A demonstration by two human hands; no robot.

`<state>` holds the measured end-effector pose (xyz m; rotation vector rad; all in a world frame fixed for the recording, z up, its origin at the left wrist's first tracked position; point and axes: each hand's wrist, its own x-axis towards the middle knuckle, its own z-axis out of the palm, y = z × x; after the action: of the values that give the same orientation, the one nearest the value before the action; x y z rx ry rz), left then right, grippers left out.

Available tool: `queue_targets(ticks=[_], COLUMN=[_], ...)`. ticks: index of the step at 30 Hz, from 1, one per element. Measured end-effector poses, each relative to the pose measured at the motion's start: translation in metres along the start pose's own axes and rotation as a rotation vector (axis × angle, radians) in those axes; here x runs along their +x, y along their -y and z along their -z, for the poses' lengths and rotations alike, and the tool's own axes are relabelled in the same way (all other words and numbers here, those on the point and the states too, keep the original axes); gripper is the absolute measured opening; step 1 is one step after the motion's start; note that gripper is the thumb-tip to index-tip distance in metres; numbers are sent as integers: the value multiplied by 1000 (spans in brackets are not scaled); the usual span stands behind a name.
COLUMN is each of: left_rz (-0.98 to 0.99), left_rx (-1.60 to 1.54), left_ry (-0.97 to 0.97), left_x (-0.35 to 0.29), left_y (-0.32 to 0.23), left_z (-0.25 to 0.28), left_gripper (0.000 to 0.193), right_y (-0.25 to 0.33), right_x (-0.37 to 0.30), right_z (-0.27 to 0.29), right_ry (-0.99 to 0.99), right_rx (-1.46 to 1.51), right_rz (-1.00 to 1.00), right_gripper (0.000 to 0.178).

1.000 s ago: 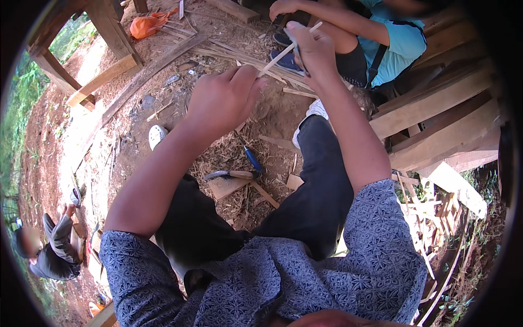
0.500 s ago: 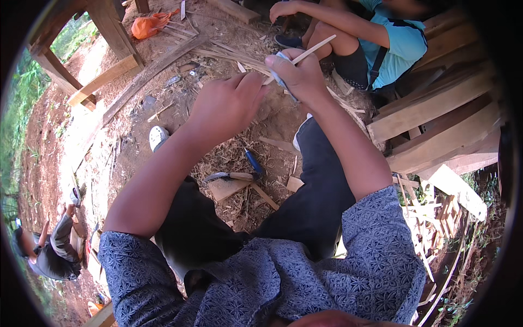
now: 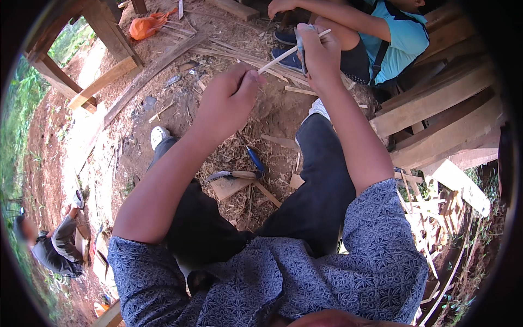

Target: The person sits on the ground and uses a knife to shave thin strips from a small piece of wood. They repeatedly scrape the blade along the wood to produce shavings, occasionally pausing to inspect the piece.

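A thin pale wooden stick (image 3: 280,60) slants up to the right between my hands. My left hand (image 3: 227,101) is closed on its lower end. Farther up, my right hand (image 3: 322,57) pinches a folded grey-blue sheet (image 3: 300,46) around or against the stick; what the sheet is made of cannot be made out. The stick's tip sticks out past my right fingers. Below my hands, on the ground between my legs, lie a curved knife (image 3: 234,175) with a wooden handle and a blue-handled tool (image 3: 254,158), beside a flat wood piece (image 3: 231,189).
A person in a light blue shirt (image 3: 406,38) sits close at the far right, beside stacked timber (image 3: 436,117). Another person (image 3: 57,248) is at the left. Thin wooden strips (image 3: 234,53), shavings and an orange plastic bag (image 3: 144,27) lie on the dirt. A timber frame (image 3: 109,32) stands far left.
My right hand has slid up and right along the stick with the sheet, away from my left hand. My left hand has shifted slightly and still grips the stick.
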<state>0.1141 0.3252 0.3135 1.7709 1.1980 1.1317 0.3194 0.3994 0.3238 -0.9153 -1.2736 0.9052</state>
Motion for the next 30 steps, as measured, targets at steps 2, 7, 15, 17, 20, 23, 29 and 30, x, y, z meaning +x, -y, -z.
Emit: queue_targets(ticks=[2, 7, 15, 17, 20, 23, 29, 30], left_rz=[12, -164, -233, -211, -262, -325, -278, -268], left_rx=[32, 296, 506, 534, 495, 422, 295, 268], left_ry=[-49, -87, -64, -60, -49, -19, 27, 41], left_x=[0, -1, -5, -6, -2, -5, -7, -7], left_y=[-3, 0, 7, 12, 11, 5, -2, -3], left_z=[2, 10, 20, 20, 18, 16, 15, 15], left_gripper=[25, 21, 14, 14, 14, 16, 13, 12], right_y=[-5, 3, 16, 19, -4, -11, -12, -11], right_x=[1, 21, 1, 2, 3, 8, 9, 8], right_z=[3, 28, 19, 20, 31, 29, 31, 29], right_ry=[-4, -158, -219, -239, -178, -171, -138, -127], right_rx=[-62, 39, 115, 91, -221, -189, -95, -60], right_rz=[-24, -83, -48, 16, -22, -26, -95, -117], right_gripper=[29, 31, 27, 24, 29, 31, 36, 36])
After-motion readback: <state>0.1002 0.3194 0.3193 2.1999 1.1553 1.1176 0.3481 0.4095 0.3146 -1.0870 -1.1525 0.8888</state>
